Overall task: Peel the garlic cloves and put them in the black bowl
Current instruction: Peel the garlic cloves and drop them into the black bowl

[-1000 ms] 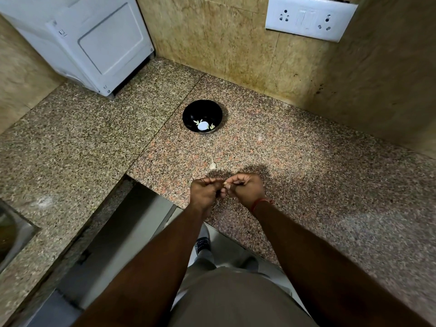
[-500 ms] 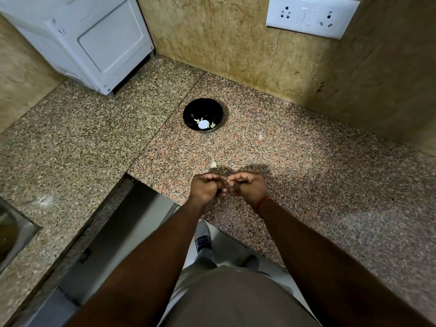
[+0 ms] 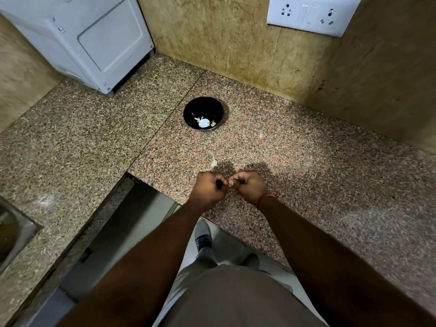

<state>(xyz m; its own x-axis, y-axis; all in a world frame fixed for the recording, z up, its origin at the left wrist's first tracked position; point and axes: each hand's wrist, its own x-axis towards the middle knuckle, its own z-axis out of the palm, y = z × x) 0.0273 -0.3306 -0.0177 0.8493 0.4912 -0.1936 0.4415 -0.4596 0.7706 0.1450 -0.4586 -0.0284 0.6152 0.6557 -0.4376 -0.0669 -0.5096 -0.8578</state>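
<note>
Standing at the granite desk point(image 3: 306, 175), the person holds both hands together just over its near edge, knuckles up. The left hand point(image 3: 208, 186) and the right hand point(image 3: 250, 185) meet at their fingertips, the fingers of each curled tightly inward and pinching something very small between them; it is almost wholly hidden, so whether it is a garlic clove or a scrap of skin cannot be told. A red thread point(image 3: 266, 198) circles the right wrist.

Just beyond the hands, at about 12 o'clock from them, a single pale garlic clove point(image 3: 213, 162) lies on the desk, apart from both hands. Farther out along the same 12 o'clock line, well apart from the hands, sits the black bowl point(image 3: 203, 107), upright, close to the seam between two granite slabs. Inside it lie a white rounded piece and a few pale bits beside it.

At 10 o'clock from the bowl a white appliance point(image 3: 89, 43) stands in the corner against the tan wall. At 2 o'clock, high on the wall, is a white switch and socket plate point(image 3: 311, 15). At 8 o'clock from the hands, at the far left edge, a part of a steel sink point(image 3: 11, 234) shows. Below the desk edge, at 6 o'clock, a grey shoe point(image 3: 203, 237) rests on the floor.
</note>
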